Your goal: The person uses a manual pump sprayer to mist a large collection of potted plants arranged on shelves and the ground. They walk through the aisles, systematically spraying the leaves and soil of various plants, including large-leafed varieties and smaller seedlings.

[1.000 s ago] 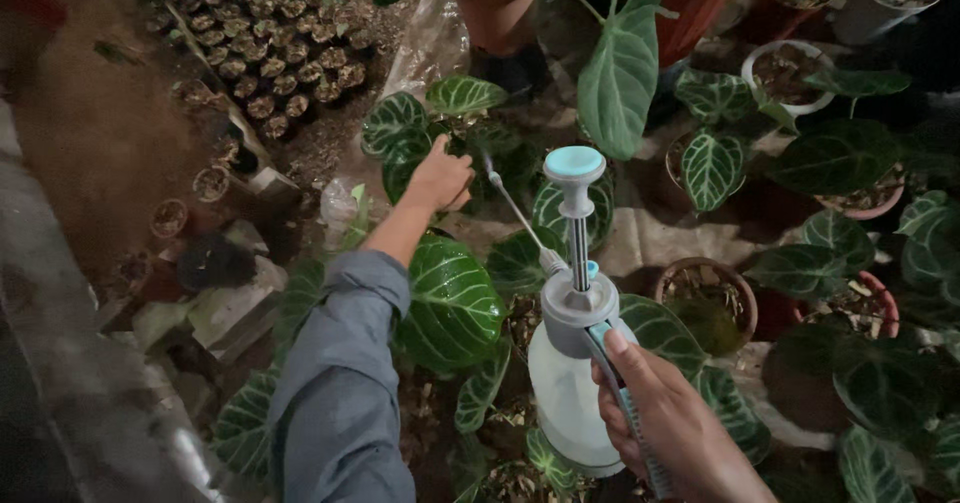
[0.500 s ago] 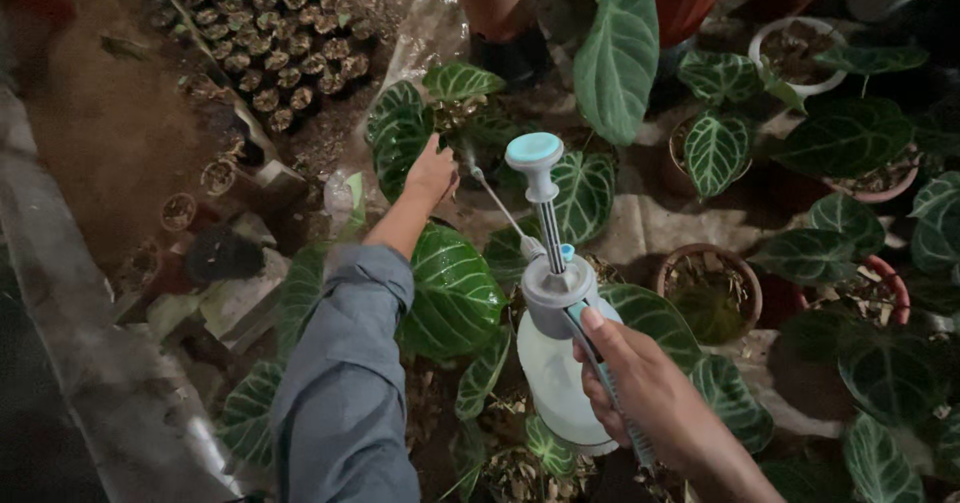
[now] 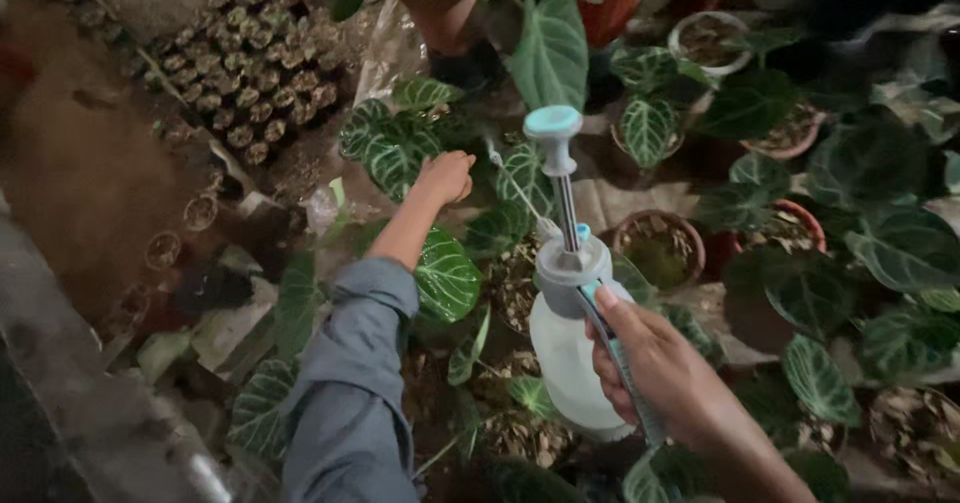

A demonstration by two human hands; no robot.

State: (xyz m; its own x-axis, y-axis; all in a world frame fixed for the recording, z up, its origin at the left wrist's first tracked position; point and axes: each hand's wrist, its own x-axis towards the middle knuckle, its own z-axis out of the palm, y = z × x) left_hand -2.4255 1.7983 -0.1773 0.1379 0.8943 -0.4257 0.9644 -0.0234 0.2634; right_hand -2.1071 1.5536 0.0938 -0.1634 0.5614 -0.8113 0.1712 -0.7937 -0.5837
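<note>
My right hand grips the handle of a white pump sprayer bottle with a grey cap and a pale blue plunger knob raised on its rod. A thin spray wand runs from the cap up and left toward the leaves. My left hand, in a grey sleeve, reaches forward with fingers curled at a dark green leaf with white veins; what it holds is hard to tell. A large veined leaf lies under my left forearm.
Potted plants with dark veined leaves crowd the right side, among them a terracotta pot and a white pot. A tray of several small dark seedling pots sits at the upper left. A grey ledge runs along the lower left.
The view has shifted slightly. The sprayer sits a little lower and more central in the frame, and my left hand stays at the same veined leaves.
</note>
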